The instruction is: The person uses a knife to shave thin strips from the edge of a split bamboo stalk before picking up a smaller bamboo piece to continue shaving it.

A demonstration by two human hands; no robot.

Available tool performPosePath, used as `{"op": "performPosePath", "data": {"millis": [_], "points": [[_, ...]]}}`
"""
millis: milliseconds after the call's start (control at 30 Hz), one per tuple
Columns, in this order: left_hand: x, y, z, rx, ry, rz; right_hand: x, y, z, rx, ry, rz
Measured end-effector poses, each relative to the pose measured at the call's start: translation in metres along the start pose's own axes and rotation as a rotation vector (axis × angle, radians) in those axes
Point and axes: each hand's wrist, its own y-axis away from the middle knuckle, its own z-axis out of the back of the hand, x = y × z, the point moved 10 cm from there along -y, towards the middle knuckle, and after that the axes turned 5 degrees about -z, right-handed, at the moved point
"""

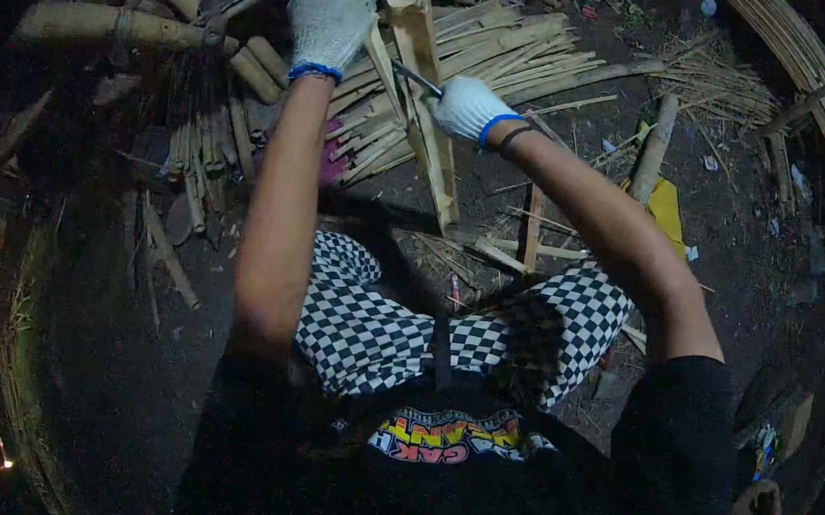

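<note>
My left hand (333,23), in a white knit glove with a blue cuff, is closed around a narrow bamboo strip (384,72) near its upper end. Right beside that strip runs a wider split bamboo piece (417,42), its hollow inner side showing and its lower end pointing toward my knees. My right hand (470,110), gloved the same way, grips a knife (417,80). The dark blade reaches left across the wider piece to the narrow strip. Its handle is hidden inside the glove.
Many split bamboo strips (514,52) lie piled behind the work. Round bamboo poles (120,28) are stacked at the upper left. A standing pole (657,148) and a yellow item (667,216) are to the right. Bundled long strips (804,72) curve along the upper right edge.
</note>
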Motion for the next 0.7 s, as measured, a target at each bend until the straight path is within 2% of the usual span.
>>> {"op": "performPosePath", "data": {"millis": [67,133,233,267,333,367,400,467,500,533,567,600,633,700], "points": [[0.0,-0.005,-0.003,-0.087,-0.088,-0.027,0.002,0.002,0.007,0.023,0.054,0.03],[-0.01,-0.004,-0.013,-0.023,-0.079,-0.064,0.006,0.01,0.013,0.089,0.08,0.032],[-0.012,0.009,-0.019,0.016,0.167,0.148,0.005,0.016,0.017,0.121,0.029,0.159],[-0.017,0.009,-0.019,0.015,0.173,0.143,0.008,0.018,0.024,0.115,0.033,0.156],[-0.027,0.011,-0.017,-0.013,0.136,0.101,-0.008,0.023,0.035,0.106,-0.139,-0.066],[-0.025,0.009,-0.021,-0.013,0.138,0.101,0.004,0.027,0.049,-0.02,-0.053,-0.025],[-0.025,0.007,-0.02,-0.056,0.098,0.065,0.009,0.026,0.042,-0.018,-0.052,-0.028],[-0.024,0.009,-0.02,-0.092,0.06,0.036,-0.001,0.026,0.018,-0.058,-0.154,-0.098],[-0.022,0.013,-0.025,-0.026,0.108,0.074,-0.012,0.016,-0.03,0.069,0.141,0.026],[-0.022,0.014,-0.029,0.035,0.157,0.101,-0.034,0.021,-0.073,0.187,0.105,0.028],[-0.028,0.016,-0.03,0.039,0.159,0.085,-0.049,0.017,-0.121,0.343,0.285,0.157],[-0.034,0.02,-0.026,-0.038,0.179,0.066,-0.059,0.016,-0.129,0.252,0.182,0.191],[-0.041,0.02,-0.024,-0.124,0.202,0.053,-0.06,0.015,-0.142,0.247,0.267,0.246],[-0.043,0.023,-0.029,-0.159,0.183,0.11,-0.059,0.023,-0.16,0.276,0.341,0.302]]}}
